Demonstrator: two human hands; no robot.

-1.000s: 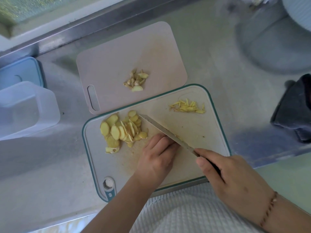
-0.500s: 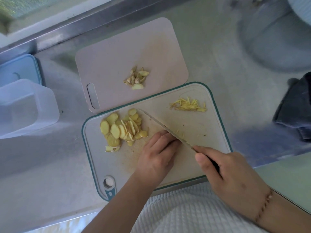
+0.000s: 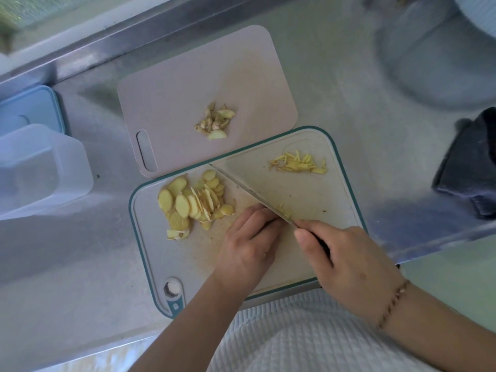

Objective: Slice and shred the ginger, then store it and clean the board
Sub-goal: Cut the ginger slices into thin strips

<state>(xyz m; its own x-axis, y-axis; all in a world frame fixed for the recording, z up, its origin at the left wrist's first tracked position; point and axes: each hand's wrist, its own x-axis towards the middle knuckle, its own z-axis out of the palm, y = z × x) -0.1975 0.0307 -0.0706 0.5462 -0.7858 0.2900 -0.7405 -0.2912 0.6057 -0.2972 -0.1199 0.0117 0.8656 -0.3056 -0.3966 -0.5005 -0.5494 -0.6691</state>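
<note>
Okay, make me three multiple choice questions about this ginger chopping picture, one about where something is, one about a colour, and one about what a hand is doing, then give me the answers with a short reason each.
1. Where does the pile of ginger shreds lie?
A. On the far right part of the teal-rimmed board
B. On the pink board
C. In the clear container

2. What colour is the rim of the near cutting board?
A. Red
B. Teal
C. Black

3. What is the right hand doing?
A. Resting flat on the counter
B. Gripping the knife
C. Lifting the blue lid

Answers:
1. A, the thin yellow strips sit near that board's far right corner.
2. B, a teal band runs round its edge.
3. B, its fingers curl round the handle of the knife, whose blade crosses the board beside the left hand.
</note>
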